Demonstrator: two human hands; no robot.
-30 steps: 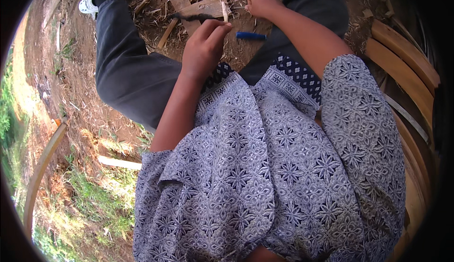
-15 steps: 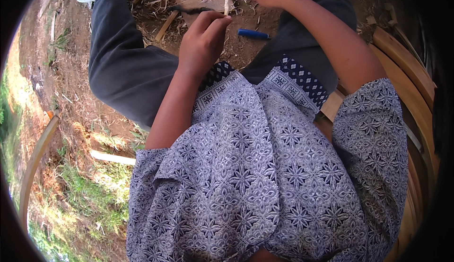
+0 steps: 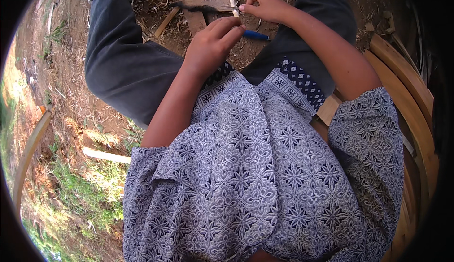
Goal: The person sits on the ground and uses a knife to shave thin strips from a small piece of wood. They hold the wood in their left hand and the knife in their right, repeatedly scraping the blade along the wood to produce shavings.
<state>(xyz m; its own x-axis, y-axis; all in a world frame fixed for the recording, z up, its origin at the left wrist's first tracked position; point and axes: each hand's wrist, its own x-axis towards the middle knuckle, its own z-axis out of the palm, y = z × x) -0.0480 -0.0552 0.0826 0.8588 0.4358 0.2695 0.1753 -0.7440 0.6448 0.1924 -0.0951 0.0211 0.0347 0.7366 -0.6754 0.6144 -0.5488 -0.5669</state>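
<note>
My left hand [image 3: 213, 44] is closed, pinching the lower end of a pale, thin wooden stick [image 3: 232, 2] that stands up past its fingertips. Just right of the stick, my right hand [image 3: 268, 8] is closed in a pinch on a thin dark strand [image 3: 232, 8] that crosses the stick. On the stick's left side the strand runs on into a bundle of black fibre [image 3: 198, 8]. Whether the strand is wound round the stick or only lies across it, I cannot tell. Below the hands, a blue tube-shaped object [image 3: 256, 35] lies on the ground, its left end partly behind my left fingers.
Flat wooden boards [image 3: 189, 20] lie crossed between my legs, among scattered pale shavings [image 3: 163, 0] on brown soil. Curved wooden slats [image 3: 402, 77] rise close by my right side. A pale stick [image 3: 106, 155] and grass [image 3: 90, 186] are at the left.
My right hand has moved left and down, close to the stick. My left hand has shifted slightly right and down with the stick, which leans more, and now partly covers the blue object.
</note>
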